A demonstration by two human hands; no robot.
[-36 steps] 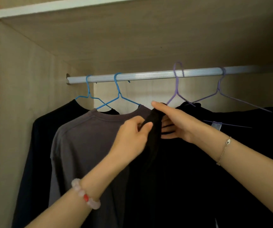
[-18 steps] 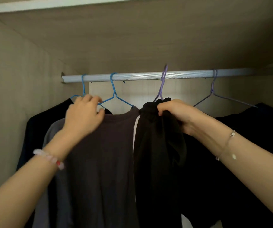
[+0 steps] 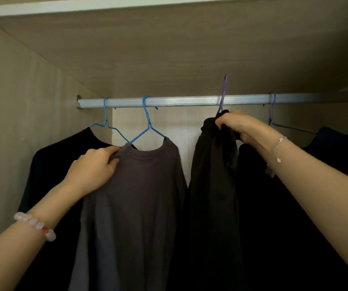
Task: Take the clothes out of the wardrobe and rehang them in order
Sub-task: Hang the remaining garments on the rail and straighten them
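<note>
A silver rail [image 3: 190, 101] runs across the wardrobe. A grey sweatshirt [image 3: 143, 196] hangs from it on a blue hanger [image 3: 148, 122]; my left hand [image 3: 94, 169] grips its left shoulder. My right hand [image 3: 235, 126] grips the top of a black garment [image 3: 213, 185] on a purple hanger [image 3: 223, 92], whose hook stands raised above the rail. A dark top [image 3: 64, 156] hangs at the far left on another blue hanger [image 3: 105, 117].
More dark clothes [image 3: 294, 206] hang at the right, one on a second purple hanger [image 3: 271, 110]. The wardrobe's side wall [image 3: 22, 122] is close on the left and the shelf underside [image 3: 169, 49] is just above the rail.
My left hand left the black garment and moved to the grey sweatshirt's shoulder. My right hand lifted the black garment, turned edge-on, so its purple hook rises above the rail.
</note>
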